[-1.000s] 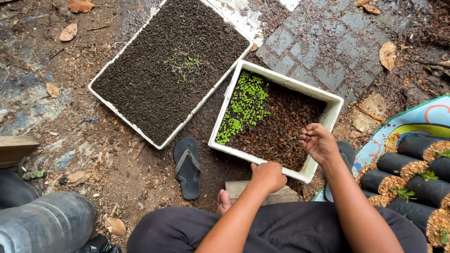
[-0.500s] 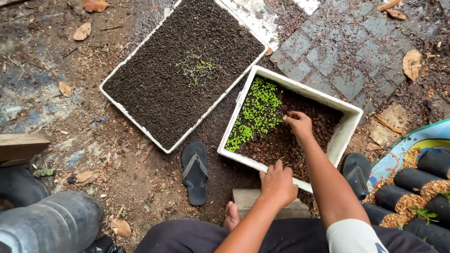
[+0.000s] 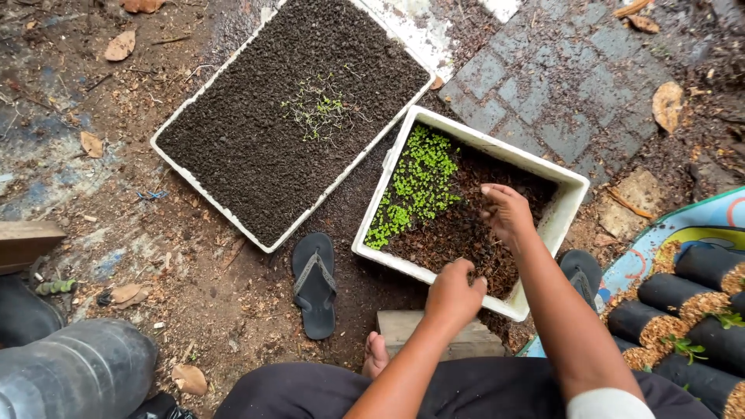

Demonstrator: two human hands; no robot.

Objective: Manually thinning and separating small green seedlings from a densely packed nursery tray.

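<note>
Your right hand [image 3: 508,211] pinches tiny soft seedlings [image 3: 415,182], at ten o'clock in the white box [image 3: 570,203]; hold stems gently. Your left hand [image 3: 454,295] grips its rim.

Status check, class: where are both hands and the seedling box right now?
Left hand on near rim of white seedling box. Right hand inside, fingers curled over brown soil. Green seedlings unobstructed.

Right hand [image 3: 508,211] curled, fingertips together, over brown mulch inside white foam box [image 3: 570,203], beside green seedlings [image 3: 415,182]. Left hand [image 3: 454,293] resting on box's near rim. Soil tray [image 3: 287,116], black sandal [image 3: 314,283] nearby.
</note>
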